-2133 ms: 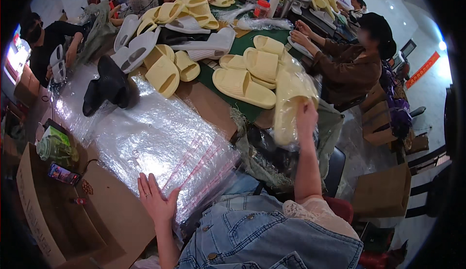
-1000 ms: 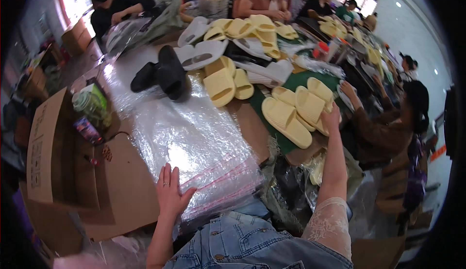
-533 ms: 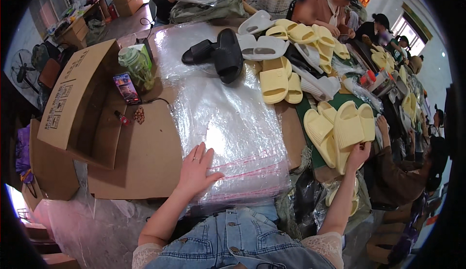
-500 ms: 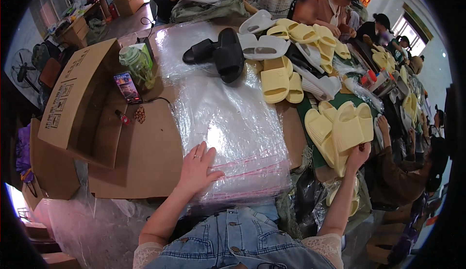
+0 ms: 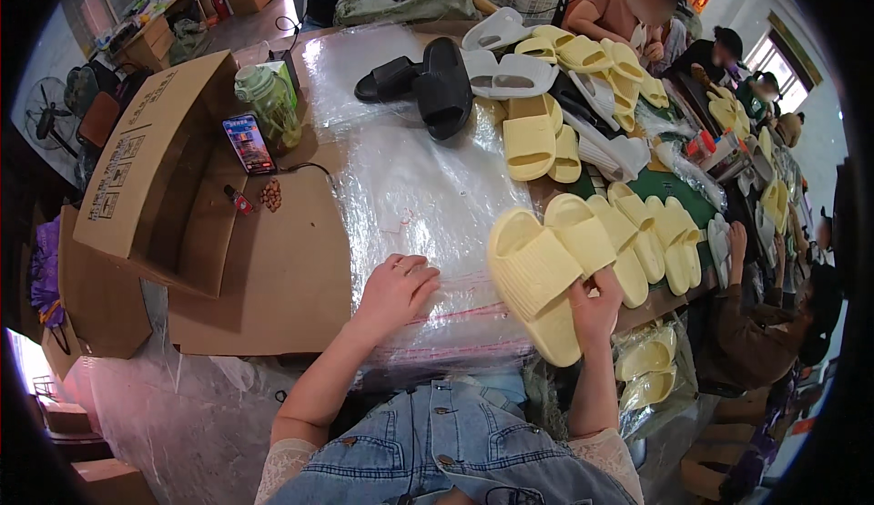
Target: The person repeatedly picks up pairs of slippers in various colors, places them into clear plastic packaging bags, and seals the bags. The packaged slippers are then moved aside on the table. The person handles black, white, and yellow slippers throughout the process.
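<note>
My right hand is closed on a pair of pale yellow slippers, held tilted over the right edge of a stack of clear plastic bags. The two slippers overlap, their ribbed straps facing up. On the near part of the stack lies my left hand, its fingers slightly bent and resting on the film, with nothing visible in them. More yellow slippers stand in a row just right of the held pair. Black slippers lie crossed at the far end of the bags.
An open cardboard box stands at the left, beside a green bottle and a propped phone. White slippers and another yellow pair are piled at the far right. Bagged slippers hang below the table edge. Co-workers sit along the right.
My right hand has brought the yellow slippers leftward from the row to the bags. My left hand has shifted slightly right, its spread fingers now drawn together and bent. The view has shifted slightly.
</note>
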`<state>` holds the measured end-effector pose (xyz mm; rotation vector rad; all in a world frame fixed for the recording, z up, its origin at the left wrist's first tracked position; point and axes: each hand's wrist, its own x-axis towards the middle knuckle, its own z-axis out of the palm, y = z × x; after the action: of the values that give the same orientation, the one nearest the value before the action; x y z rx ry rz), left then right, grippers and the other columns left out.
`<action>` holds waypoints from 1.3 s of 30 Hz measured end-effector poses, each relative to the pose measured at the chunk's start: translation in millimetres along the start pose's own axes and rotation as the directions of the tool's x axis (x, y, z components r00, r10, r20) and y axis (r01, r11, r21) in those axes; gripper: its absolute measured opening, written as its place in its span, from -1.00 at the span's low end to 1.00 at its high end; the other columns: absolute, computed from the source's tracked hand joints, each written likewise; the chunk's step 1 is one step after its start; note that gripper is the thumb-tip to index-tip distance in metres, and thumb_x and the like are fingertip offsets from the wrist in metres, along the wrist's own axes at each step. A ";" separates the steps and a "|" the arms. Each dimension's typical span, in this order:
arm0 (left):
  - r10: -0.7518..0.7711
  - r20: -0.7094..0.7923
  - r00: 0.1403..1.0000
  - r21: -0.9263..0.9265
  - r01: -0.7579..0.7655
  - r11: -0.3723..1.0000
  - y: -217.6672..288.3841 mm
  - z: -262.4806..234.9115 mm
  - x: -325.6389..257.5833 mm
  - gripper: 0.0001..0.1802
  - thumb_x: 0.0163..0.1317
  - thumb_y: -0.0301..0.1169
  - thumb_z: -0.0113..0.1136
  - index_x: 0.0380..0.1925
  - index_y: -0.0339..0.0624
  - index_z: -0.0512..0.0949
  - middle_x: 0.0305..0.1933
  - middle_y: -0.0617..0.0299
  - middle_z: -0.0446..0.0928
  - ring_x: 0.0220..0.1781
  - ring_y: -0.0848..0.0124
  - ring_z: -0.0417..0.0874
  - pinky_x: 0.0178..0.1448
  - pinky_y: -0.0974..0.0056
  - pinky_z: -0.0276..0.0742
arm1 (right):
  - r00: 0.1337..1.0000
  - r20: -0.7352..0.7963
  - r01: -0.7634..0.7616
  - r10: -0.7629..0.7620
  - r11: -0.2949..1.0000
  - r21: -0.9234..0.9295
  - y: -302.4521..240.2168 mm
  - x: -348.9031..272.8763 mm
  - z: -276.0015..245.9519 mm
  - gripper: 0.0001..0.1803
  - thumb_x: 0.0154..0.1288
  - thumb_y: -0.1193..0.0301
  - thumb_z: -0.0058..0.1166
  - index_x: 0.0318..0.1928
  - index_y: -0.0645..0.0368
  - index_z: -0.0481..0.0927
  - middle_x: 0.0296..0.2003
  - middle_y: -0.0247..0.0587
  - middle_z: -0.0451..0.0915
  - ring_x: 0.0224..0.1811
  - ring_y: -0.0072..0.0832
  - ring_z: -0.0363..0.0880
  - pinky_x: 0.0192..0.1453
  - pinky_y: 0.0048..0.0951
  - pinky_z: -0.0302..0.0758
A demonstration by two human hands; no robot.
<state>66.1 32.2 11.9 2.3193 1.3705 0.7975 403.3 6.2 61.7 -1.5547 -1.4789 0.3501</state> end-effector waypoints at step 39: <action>-0.034 -0.064 0.997 -0.293 0.014 0.956 47.5 -11.9 23.9 -0.86 0.28 -0.39 0.31 -0.21 -0.16 0.71 -0.37 0.11 0.61 -0.42 0.23 0.66 -0.29 0.22 0.57 | 0.924 0.376 0.119 -0.070 0.987 -0.109 -41.1 -42.6 7.4 -0.61 0.13 0.33 0.44 -0.53 0.28 0.47 -0.55 -0.11 0.41 -0.54 -0.18 0.46 -0.44 -0.21 0.37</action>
<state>100.8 30.2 53.9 2.0601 1.2110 1.0067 361.9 -35.3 72.9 -1.5708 -1.8964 0.5223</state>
